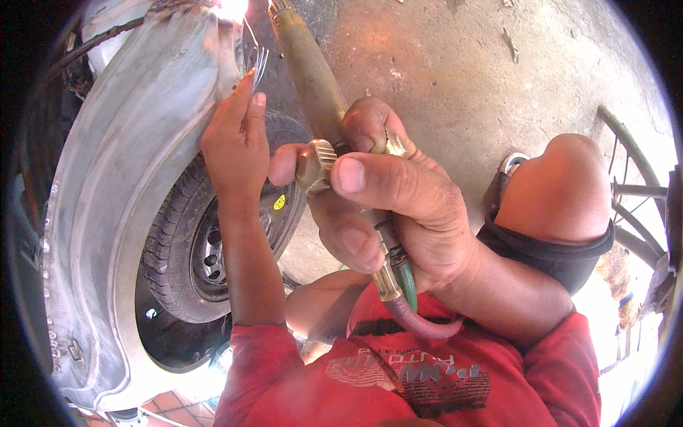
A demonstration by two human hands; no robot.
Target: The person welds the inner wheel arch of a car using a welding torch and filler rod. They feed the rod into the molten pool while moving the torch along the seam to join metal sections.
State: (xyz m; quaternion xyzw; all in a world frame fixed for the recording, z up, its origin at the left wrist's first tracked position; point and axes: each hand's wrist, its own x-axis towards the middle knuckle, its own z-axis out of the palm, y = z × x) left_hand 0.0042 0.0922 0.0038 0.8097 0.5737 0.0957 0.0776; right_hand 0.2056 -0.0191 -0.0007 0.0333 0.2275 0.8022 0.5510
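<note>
A brass gas welding torch point(306, 75) runs up and left across the middle of the view. My right hand point(413, 192) is closed around its handle, thumb and fingertips at a ribbed valve knob point(325, 152). From the torch's lower end come a green hose point(406, 283) and a red hose point(420, 322). Several thin metal wires point(260, 67) are pinched in my left hand point(238, 142), beside the bare grey car fender point(121, 164). One wire reaches up towards a glaring white glow point(231, 8) at the fender's upper edge. The torch's tip is cut off by the frame's top.
Below my left hand, a car wheel point(174, 245) with a black tyre shows near the fender's arch. Concrete floor point(455, 64) stretches beyond my hands, with dry leaf bits on it. At the right edge stands a spoked wheel point(633, 153), close to my bent knee point(562, 185).
</note>
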